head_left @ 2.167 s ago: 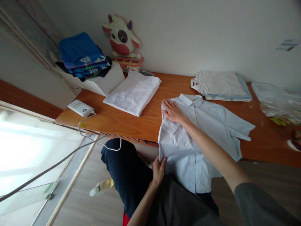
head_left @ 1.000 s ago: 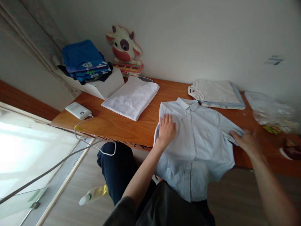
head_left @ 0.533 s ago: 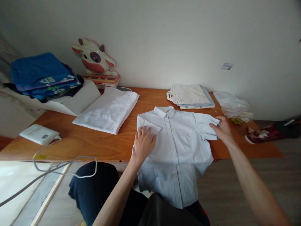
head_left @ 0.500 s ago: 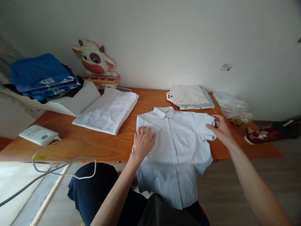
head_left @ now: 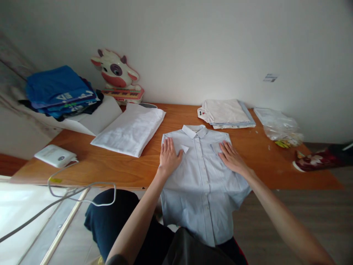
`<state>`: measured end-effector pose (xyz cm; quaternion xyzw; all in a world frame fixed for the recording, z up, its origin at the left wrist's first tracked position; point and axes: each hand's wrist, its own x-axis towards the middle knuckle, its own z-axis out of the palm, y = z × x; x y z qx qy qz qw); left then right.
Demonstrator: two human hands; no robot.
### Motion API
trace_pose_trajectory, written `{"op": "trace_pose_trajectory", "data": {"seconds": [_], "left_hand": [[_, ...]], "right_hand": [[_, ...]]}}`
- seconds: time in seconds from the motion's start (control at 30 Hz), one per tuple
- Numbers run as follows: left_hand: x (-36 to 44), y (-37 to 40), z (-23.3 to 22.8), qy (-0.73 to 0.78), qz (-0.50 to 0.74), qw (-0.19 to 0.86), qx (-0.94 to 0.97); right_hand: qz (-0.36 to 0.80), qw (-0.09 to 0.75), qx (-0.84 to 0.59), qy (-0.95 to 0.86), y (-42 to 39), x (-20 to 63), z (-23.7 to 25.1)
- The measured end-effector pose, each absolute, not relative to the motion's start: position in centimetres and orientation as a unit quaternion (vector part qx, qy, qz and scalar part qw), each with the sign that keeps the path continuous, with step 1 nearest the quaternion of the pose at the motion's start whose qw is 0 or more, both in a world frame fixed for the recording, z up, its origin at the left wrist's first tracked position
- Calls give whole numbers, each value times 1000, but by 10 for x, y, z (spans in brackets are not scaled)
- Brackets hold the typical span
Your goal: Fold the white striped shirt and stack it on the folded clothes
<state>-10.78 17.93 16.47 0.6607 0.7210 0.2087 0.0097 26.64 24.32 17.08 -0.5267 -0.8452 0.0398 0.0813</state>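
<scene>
A pale blue short-sleeved shirt [head_left: 202, 176] lies front up on the wooden table [head_left: 124, 165], collar toward the wall, its hem hanging over the near edge onto my lap. Both sleeves are folded in over the chest. My left hand [head_left: 168, 156] lies flat, fingers spread, on the folded left sleeve. My right hand [head_left: 231, 157] presses flat on the folded right sleeve. Neither hand grips anything.
A folded white garment [head_left: 131, 129] lies left of the shirt. Folded pale clothes [head_left: 226, 112] sit at the back, a plastic bag [head_left: 280, 127] to their right. Blue folded clothes [head_left: 62, 92], a cow toy [head_left: 117, 75] and a white device [head_left: 55, 156] with cable are at left.
My right hand has folded the right sleeve inward across the chest and now rests flat on it. My left hand stays pressed on the left sleeve. The view shifted slightly.
</scene>
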Motion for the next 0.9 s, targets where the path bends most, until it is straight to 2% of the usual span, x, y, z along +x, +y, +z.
{"op": "trace_pose_trajectory", "data": {"seconds": [0.1, 0.27, 0.4, 0.57, 0.73, 0.9], "left_hand": [[-104, 189, 165, 738, 210, 12, 641], [-98, 197, 173, 751, 205, 48, 626], [-90, 192, 176, 766, 231, 43, 598], [-71, 186, 177, 758, 246, 44, 602], [-38, 175, 177, 753, 262, 42, 601], [-28, 175, 170, 739, 275, 52, 612]], "right_hand": [[33, 72, -537, -840, 260, 274, 173], [-6, 134, -583, -801, 299, 252, 172], [5, 103, -596, -796, 308, 244, 149], [5, 90, -605, -791, 300, 276, 136], [-29, 128, -653, -746, 287, 302, 141], [35, 86, -650, -754, 297, 312, 139]]}}
